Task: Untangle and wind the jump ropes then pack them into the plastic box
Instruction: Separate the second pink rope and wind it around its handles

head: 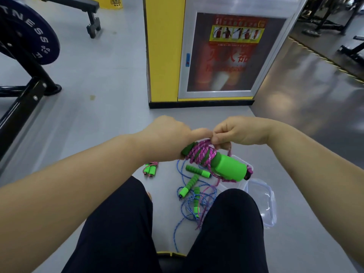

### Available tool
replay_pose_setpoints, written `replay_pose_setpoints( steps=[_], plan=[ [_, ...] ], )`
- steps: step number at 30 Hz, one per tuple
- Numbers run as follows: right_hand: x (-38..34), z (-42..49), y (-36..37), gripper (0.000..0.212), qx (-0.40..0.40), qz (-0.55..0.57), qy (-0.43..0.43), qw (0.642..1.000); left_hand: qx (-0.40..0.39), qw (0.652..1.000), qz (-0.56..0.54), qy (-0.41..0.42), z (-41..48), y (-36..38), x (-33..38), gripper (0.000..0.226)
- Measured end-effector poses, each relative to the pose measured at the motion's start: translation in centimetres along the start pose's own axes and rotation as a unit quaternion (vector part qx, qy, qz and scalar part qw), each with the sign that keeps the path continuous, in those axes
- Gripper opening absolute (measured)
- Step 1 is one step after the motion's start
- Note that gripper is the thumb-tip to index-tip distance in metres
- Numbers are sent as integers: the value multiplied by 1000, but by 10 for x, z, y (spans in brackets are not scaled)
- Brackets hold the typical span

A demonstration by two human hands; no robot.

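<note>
My left hand point(171, 133) grips the far end of a pair of green foam handles point(228, 166) with pink rope point(199, 154) wound round them. My right hand point(238, 133) pinches the pink rope at the top of the winding. Both hands hover above the floor between my knees. Below them lies a tangle of blue rope point(187, 209) and pink rope with three loose green handles point(197, 171). A wound pink rope bundle point(150, 170) lies on the floor to the left. The clear plastic box point(264, 201) sits at the right, partly hidden by my right knee.
A yellow pillar with a fire extinguisher cabinet point(218, 56) stands straight ahead. A black weight rack with a plate point(27, 42) is at the left, a bench point(84, 8) behind it. Gym machines point(334, 20) stand at the far right. I sit with my legs point(118, 223) apart.
</note>
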State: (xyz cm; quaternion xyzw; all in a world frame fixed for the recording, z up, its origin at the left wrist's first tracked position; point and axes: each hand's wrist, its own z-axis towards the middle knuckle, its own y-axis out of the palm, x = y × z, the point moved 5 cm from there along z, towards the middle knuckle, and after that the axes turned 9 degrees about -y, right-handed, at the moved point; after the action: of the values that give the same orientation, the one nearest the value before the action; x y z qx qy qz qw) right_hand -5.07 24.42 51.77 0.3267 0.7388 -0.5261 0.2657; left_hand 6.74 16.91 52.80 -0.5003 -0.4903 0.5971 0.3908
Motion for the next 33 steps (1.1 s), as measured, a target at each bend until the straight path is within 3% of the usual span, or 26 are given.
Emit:
replay_pose_setpoints(
  steps=[4,8,11,12,13,14,17,20,23,27,33],
  plan=[
    [9,-1,7,26,-4,119,4,993,-26,993,-116,18,-5,-13,-3,62],
    [9,0,23,33,-12,235,-5,972,-61,955,-289,20,-12,-18,3,60],
    [21,-6,38,107,108,231,25,967,-54,928,-369,-26,-10,-20,-7,47],
    [28,-4,50,52,104,235,-10,966,-54,921,-384,-48,-8,-20,-12,44],
    [26,-2,62,48,91,244,-8,965,-53,915,-395,-69,-6,-19,-18,42],
    [26,2,72,24,99,259,-16,961,-52,908,-406,-89,-4,-16,-23,42],
    [28,11,78,26,206,365,-27,907,-56,884,-440,-145,3,-5,-33,43],
    [20,12,82,5,272,345,-52,897,-68,848,-489,-191,9,10,-35,45],
    [19,12,77,24,325,299,-8,897,-102,811,-533,-221,11,24,-31,45],
    [24,13,75,32,383,308,12,871,-134,767,-583,-232,8,36,-18,49],
    [26,12,79,40,424,335,34,841,-193,697,-668,-174,-4,41,-8,55]
  ],
)
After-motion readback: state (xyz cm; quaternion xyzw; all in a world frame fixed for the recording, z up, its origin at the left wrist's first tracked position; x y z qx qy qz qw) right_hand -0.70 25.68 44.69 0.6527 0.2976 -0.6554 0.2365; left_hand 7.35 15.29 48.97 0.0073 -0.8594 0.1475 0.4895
